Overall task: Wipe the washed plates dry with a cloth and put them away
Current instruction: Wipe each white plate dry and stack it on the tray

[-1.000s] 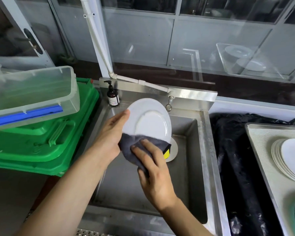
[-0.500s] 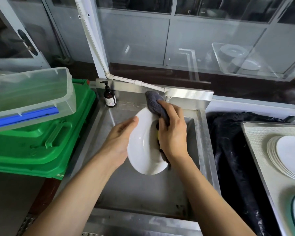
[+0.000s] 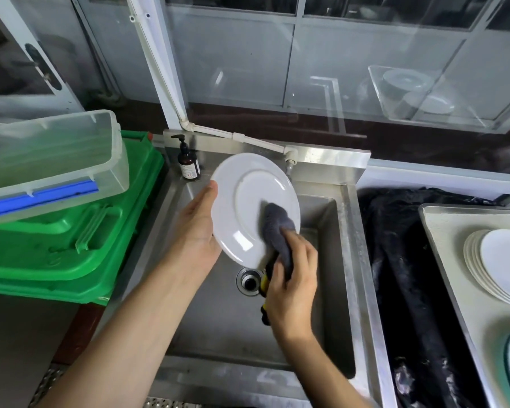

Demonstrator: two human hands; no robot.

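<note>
A white plate [image 3: 248,201] is held tilted on edge over the steel sink [image 3: 348,260], its face turned toward me. My left hand [image 3: 198,228] grips its left rim from behind. My right hand [image 3: 292,275] is closed on a dark grey cloth [image 3: 276,228] with a yellow tag, and the cloth presses on the plate's lower right part. A stack of several white plates [image 3: 495,263] lies on a pale tray [image 3: 454,260] at the right.
A brown soap pump bottle [image 3: 189,163] stands at the sink's back left corner. Green crates [image 3: 71,231] with a clear plastic box [image 3: 50,160] on top sit to the left. Black plastic sheeting [image 3: 401,260] lies between sink and tray. The drain [image 3: 248,281] shows below the plate.
My right hand with the cloth has swept from the plate's top edge down to its lower right. The plate has turned more toward me and the drain has come into sight.
</note>
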